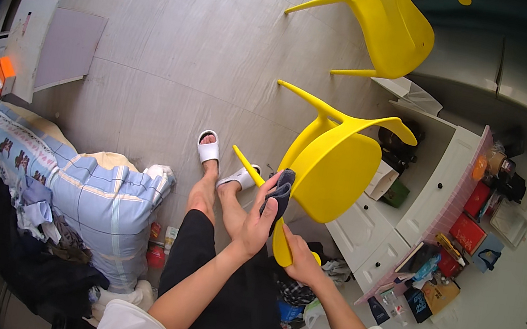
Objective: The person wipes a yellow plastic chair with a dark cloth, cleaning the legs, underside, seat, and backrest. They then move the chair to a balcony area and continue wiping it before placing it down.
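A yellow plastic chair (334,175) stands tilted in the view just before me. My left hand (257,220) holds a folded dark grey cloth (280,193) against the edge of the chair's curved back frame. My right hand (303,258) grips that same frame lower down, near its rounded end. Some of its fingers are hidden behind the yellow plastic.
Another yellow chair (392,35) is beyond, at the upper right. A white cabinet (433,186) with items on top stands at the right. A bed with blue plaid bedding (97,200) and dark clothes (32,252) lies at the left. Bags and cloths sit beside my legs.
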{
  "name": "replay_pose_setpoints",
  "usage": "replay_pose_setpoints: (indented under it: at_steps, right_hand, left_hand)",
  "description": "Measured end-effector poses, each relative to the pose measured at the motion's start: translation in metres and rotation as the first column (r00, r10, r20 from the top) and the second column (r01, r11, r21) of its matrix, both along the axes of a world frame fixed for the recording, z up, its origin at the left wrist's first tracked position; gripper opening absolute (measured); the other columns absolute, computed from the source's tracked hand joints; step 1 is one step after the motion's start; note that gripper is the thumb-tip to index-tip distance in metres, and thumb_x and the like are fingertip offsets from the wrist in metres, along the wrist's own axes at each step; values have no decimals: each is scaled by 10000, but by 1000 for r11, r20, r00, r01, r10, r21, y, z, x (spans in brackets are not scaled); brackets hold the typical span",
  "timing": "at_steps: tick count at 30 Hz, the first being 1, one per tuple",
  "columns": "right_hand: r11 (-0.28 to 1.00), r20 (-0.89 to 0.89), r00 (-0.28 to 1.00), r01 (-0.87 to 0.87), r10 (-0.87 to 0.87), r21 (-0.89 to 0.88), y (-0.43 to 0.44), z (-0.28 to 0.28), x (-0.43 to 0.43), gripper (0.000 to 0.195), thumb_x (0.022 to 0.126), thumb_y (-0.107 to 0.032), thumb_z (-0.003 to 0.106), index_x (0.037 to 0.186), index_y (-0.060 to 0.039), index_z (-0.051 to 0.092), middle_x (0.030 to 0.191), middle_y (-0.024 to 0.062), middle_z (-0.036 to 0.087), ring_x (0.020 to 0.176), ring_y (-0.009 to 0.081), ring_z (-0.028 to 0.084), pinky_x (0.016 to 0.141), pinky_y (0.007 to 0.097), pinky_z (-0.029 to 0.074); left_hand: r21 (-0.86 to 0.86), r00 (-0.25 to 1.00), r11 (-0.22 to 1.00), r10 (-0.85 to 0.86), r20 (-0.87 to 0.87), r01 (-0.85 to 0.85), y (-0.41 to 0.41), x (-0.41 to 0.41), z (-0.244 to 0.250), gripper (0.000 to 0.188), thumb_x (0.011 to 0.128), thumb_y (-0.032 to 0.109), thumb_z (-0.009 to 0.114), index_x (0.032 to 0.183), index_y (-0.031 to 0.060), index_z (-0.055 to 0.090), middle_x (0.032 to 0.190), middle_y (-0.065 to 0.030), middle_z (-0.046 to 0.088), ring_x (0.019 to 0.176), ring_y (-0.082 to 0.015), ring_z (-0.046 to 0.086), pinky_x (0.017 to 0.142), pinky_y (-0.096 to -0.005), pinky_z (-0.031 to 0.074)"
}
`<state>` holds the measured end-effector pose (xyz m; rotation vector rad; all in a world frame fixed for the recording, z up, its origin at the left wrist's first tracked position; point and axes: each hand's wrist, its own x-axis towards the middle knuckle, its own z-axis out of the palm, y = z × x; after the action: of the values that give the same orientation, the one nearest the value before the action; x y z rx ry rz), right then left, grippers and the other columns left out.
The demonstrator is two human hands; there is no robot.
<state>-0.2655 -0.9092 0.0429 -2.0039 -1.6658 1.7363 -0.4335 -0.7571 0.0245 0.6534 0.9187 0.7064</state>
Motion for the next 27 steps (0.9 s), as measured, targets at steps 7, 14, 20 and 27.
replay_pose_setpoints:
  at_steps: [7, 14, 20, 27]
  right_hand:
    - [938, -116, 938, 337, -326, 87, 67, 34, -70, 1098, 795, -227, 809, 1611, 58, 132, 1606, 332, 279, 1500, 487, 293, 1230, 522, 268]
    - [793, 48, 805, 568, -591, 222, 76, -5, -120, 778, 860, 56, 600, 1563, 52, 267, 1536, 313, 378, 1442, 492, 368, 1202, 509, 307]
    - [794, 215, 764, 583, -608, 172, 84, 2, -124, 702, 857, 134, 511, 1536, 59, 352, 1503, 305, 446, 1404, 485, 424, 1193, 497, 344]
    - [770, 266, 724, 618, -636, 159, 80, -2, -130, 640, 847, 95, 526, 1473, 63, 404, 1409, 316, 491, 1329, 502, 470, 1141, 506, 393]
  left_hand:
    - [-354, 999, 935, -14, 36, 26, -36, -45, -18, 702, 1123, 517, 345, 1585, -11, 337, 1550, -129, 430, 1418, -236, 423, 1198, -336, 292]
    - [86, 951, 947, -310, -11, 309, 62, -3, -13, 708, 1122, 494, 363, 1584, -40, 319, 1610, -162, 394, 1487, -271, 380, 1233, -364, 254]
    - [344, 752, 698, -658, -37, 628, 187, 141, -59, 608, 1094, 497, 397, 1455, 35, 558, 1536, -184, 507, 1415, -373, 465, 1186, -423, 350]
    - [368, 776, 731, -630, 39, 575, 176, 130, -68, 529, 1104, 429, 407, 1406, 36, 593, 1548, -169, 500, 1426, -389, 443, 1196, -436, 336]
